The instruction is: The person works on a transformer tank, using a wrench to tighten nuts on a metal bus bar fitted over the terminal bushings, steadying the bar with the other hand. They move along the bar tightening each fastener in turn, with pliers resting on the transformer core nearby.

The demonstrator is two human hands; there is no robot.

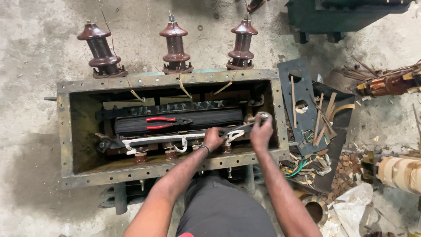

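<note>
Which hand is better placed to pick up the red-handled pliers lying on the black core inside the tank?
Probably the left hand. It sits just below and right of the red-handled pliers, with open space between them. The right hand is farther off near the tank's right wall and grips a metal wrench.

Both hands (237, 136) grip a spanner (245, 126) inside the open metal tank (63, 131)

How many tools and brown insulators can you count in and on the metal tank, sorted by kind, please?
Brown insulators on the tank's far rim: 3
Red-handled pliers lying inside: 1
Wrench held by the hands, left and right: 1
Total: 5
</note>
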